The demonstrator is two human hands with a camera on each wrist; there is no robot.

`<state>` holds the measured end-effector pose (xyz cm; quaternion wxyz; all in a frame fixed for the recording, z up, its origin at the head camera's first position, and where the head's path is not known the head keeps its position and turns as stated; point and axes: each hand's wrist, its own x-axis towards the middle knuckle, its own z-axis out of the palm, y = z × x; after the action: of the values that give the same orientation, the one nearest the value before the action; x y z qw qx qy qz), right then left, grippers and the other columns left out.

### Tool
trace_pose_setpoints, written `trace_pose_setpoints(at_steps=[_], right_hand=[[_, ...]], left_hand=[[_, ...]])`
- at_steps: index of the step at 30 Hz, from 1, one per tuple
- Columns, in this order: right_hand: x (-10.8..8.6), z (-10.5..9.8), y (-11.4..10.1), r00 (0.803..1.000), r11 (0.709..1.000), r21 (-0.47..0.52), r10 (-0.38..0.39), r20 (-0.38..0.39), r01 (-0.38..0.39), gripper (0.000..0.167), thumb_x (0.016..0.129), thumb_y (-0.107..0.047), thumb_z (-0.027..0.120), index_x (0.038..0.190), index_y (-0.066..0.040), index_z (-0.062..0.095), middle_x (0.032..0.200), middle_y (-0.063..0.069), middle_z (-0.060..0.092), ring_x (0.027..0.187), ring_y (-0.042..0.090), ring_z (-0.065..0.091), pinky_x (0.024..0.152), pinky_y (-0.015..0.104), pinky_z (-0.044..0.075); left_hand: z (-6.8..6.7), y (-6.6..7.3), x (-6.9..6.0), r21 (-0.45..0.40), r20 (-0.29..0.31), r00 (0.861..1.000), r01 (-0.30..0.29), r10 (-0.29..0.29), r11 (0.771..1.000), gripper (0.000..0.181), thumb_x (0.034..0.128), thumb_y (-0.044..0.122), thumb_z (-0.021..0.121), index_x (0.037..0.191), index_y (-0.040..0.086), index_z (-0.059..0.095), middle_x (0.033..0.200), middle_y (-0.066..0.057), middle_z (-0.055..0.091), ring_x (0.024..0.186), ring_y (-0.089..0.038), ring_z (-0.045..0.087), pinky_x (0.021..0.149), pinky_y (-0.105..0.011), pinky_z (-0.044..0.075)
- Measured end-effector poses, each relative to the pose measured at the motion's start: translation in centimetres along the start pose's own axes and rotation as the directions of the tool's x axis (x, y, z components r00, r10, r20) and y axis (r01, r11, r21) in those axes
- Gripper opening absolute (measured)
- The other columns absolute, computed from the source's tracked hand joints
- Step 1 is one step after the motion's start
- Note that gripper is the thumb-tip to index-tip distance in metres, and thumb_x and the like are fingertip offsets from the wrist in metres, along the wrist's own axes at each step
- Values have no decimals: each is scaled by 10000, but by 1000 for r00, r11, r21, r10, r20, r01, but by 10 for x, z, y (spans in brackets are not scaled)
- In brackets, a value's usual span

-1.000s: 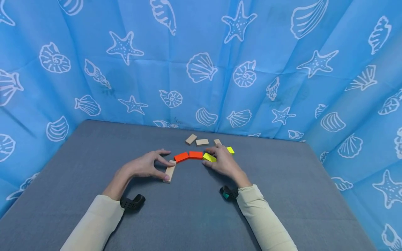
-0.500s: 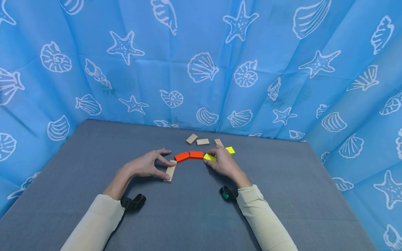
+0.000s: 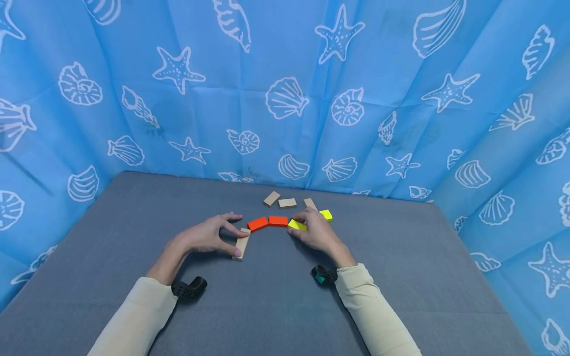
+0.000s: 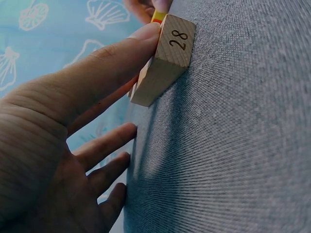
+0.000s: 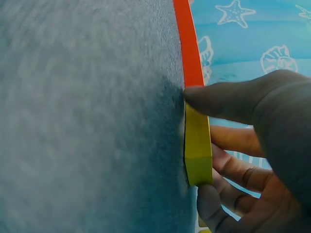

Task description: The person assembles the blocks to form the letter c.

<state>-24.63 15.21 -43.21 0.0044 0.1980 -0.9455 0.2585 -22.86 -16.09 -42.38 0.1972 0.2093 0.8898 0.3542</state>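
Between thumb and index finger, my left hand [image 3: 202,236] pinches a plain wooden block [image 3: 242,245], which lies flat on the grey cloth. Its end bears the number 28 in the left wrist view; the other left fingers are spread. A red block [image 3: 258,224] lies just beyond it, with a second red block [image 3: 278,221] joining on its right. My right hand [image 3: 318,231] grips a yellow block [image 3: 296,226] at the right end of this row. In the right wrist view, the yellow block [image 5: 198,138] meets the red one [image 5: 189,48] end to end, thumb at the joint.
Behind the row lie three plain wooden blocks: one tilted [image 3: 271,199], one level [image 3: 287,202], and one [image 3: 309,203] partly behind my right hand. Another yellow block [image 3: 326,215] sits beside that hand. A blue shell-patterned curtain [image 3: 285,99] borders the grey table [image 3: 276,306].
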Motion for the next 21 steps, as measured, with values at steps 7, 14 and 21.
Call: trace_pose_setpoints(at_steps=[7, 14, 21], right_hand=[[2, -9, 0, 998, 999, 36, -37, -50, 39, 326, 922, -211, 767, 1177, -10, 738, 1006, 82, 659, 851, 205, 573, 754, 384, 512], [18, -19, -4, 996, 997, 35, -64, -57, 66, 325, 938, -197, 747, 1204, -11, 726, 992, 90, 631, 859, 231, 541, 738, 378, 468], [45, -30, -8, 993, 993, 35, -111, 42, 110, 334, 946, -177, 728, 1220, 13, 715, 1052, 143, 653, 912, 276, 575, 800, 410, 502]], left_hand=[[0, -1, -1, -11, -1, 1000, -13, 13, 1000, 566, 758, 353, 909, 1277, 215, 730, 1615, -99, 364, 1539, -388, 106, 1146, -711, 130], [-1, 0, 0, -19, 8, 1000, -7, 7, 1000, 563, 758, 350, 909, 1277, 224, 729, 1619, -95, 359, 1541, -386, 98, 1143, -719, 117], [-1, -1, 0, -28, 14, 1000, -5, 6, 1000, 561, 756, 352, 910, 1272, 219, 733, 1618, -99, 360, 1540, -392, 96, 1140, -724, 118]])
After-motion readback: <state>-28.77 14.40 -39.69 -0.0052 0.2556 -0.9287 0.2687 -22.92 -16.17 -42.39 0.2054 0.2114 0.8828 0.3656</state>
